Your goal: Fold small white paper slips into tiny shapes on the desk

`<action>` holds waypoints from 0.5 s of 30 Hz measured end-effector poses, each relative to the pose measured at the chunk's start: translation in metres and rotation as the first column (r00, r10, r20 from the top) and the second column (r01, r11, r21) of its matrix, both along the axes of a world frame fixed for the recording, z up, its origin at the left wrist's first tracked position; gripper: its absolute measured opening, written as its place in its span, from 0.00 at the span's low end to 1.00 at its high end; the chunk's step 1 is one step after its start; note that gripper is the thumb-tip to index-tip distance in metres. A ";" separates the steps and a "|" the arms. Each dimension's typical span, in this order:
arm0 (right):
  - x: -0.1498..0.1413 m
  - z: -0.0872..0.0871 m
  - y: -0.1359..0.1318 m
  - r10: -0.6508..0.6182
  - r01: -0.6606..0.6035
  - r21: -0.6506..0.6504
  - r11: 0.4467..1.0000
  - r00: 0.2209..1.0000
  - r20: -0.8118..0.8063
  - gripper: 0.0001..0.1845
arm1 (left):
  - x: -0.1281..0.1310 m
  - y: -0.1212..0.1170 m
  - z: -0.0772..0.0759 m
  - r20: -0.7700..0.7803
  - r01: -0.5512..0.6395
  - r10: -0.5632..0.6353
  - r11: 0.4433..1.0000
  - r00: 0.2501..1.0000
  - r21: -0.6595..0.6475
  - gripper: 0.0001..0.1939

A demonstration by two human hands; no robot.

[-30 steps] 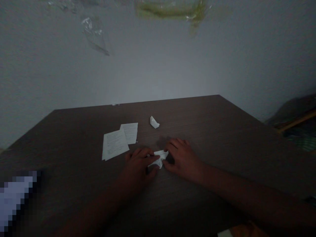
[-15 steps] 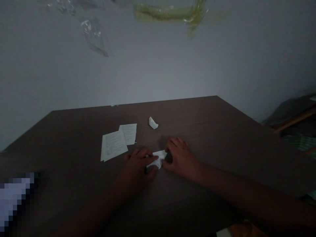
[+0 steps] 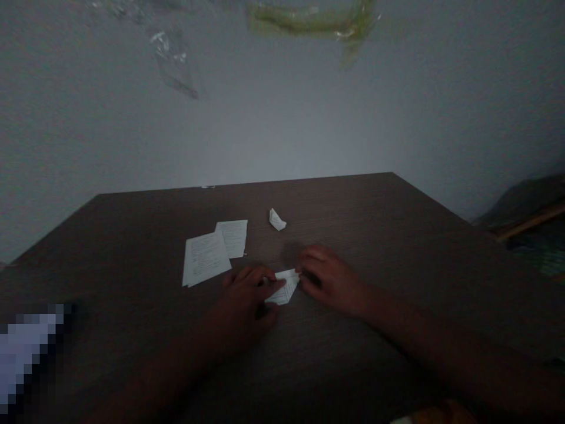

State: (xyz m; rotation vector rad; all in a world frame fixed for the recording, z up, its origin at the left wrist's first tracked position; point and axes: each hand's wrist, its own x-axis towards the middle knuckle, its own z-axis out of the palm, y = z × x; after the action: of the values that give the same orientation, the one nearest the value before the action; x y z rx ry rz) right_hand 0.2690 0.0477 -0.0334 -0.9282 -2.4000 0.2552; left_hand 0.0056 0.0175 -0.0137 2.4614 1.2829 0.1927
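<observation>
A small folded paper (image 3: 288, 288) with printed lines lies on the table between my two hands. My left hand (image 3: 247, 294) is on its left side, with the index finger stretched across the top and the thumb near the close edge, holding it down. At the upper right corner, the fingertips and thumb of my right hand (image 3: 329, 280) come together and pinch the paper. Beyond the hands stands a small folded paper boat-like piece (image 3: 277, 219). Part of the paper is hidden under my left fingers.
Several printed paper sheets (image 3: 207, 259) lie overlapping left of my hands. The brown table (image 3: 375, 229) meets a pale wall (image 3: 282, 118) with tape remnants. A pixelated bright object (image 3: 26, 353) is at the left edge. Dark items (image 3: 529, 235) sit beyond the table's right edge.
The right thumb has come off the paper's middle, and my right hand has shifted slightly right to its corner. More of the folded paper shows. My left hand stays on it.
</observation>
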 end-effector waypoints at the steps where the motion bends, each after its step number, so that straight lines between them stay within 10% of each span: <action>1: -0.001 0.001 -0.004 0.100 -0.100 0.000 0.995 0.994 0.043 0.07 | -0.001 -0.001 0.001 -0.001 0.013 -0.013 1.000 1.000 0.003 0.31; 15: -0.005 0.029 -0.031 0.220 -0.179 -0.136 0.974 0.887 0.407 0.12 | -0.012 0.006 0.011 -0.065 0.105 -0.101 0.992 0.993 0.062 0.25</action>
State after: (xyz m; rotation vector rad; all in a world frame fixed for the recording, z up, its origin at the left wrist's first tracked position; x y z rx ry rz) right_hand 0.2637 0.0169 -0.0046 -0.8426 -2.9135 0.2694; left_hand -0.0060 0.0231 -0.0025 2.6006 1.1871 0.1355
